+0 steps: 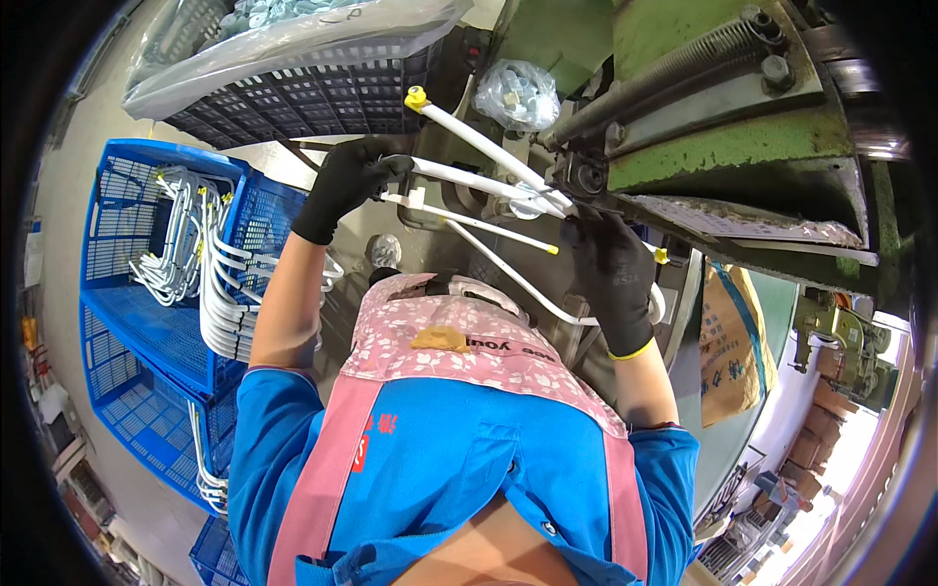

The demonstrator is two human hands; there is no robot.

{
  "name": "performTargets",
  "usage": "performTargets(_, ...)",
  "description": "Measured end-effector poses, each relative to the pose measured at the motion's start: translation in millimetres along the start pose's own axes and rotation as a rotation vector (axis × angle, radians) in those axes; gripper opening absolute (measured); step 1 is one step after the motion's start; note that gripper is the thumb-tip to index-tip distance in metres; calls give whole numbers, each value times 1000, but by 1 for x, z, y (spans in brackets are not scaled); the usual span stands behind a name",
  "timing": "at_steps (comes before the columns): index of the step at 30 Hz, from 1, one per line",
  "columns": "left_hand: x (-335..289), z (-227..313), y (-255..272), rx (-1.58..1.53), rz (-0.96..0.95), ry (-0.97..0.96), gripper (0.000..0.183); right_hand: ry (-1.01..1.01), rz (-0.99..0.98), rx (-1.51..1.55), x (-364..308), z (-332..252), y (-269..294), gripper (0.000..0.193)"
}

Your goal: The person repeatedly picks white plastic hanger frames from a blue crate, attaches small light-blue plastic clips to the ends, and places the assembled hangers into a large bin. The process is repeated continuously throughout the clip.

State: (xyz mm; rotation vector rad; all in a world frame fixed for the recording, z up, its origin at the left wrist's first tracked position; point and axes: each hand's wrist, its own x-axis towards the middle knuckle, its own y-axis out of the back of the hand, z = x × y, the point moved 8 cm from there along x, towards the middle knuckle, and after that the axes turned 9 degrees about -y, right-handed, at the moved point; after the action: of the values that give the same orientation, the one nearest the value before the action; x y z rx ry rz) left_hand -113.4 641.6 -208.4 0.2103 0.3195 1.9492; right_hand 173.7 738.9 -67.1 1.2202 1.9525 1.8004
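Blue shirt [440,439] and pink flowered apron [386,342] lie nearest the camera; just beyond the apron, the white tubular frame [459,176] stretches across in front of the body. Two of its tubes slant from upper left to lower right and converge beneath the press head [584,178] of the green machine [728,161]; that meeting point under the head looks like the relation that matters most. The black-gloved left hand [347,186] is wrapped around the lower of these tubes, well apart from the head. The right hand [614,273], gloved too, is much nearer, right below the head and against the tubes' converging ends; its fingertips are partly hidden, so I cannot tell whether it grips. Room looks tightest on this side, between the machine's lower edge and the right wrist. Up front, a yellow-capped tube end sits near the right-hand corner of the black crate [313,98]. More room shows leftward, as far as the blue crates [147,322] beyond the left forearm.
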Motion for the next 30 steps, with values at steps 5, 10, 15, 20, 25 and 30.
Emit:
performTargets(5, 1, -3, 0, -50, 15, 11, 27, 36, -7, -36, -1, -2, -3, 24)
performTargets(10, -2, 2, 0, -24, 17, -37, 30, 25, -52, -16, -5, -6, -10, 22)
performTargets(15, -7, 3, 1, 20, 8, -2, 27, -94, -98, 61, -6, -3, -10, 19)
performTargets(20, -9, 7, 0, 47, 16, -2, 21, 71, 53, 25, 1, -12, 8, 18)
performTargets(25, -12, 11, 1, 33, 29, -22, 19, 76, 38, -37, 4, -9, 0, 19)
performTargets(30, -10, 10, -1, 48, -36, -5, 19, 12, 0, -17, 2, -3, -2, 18)
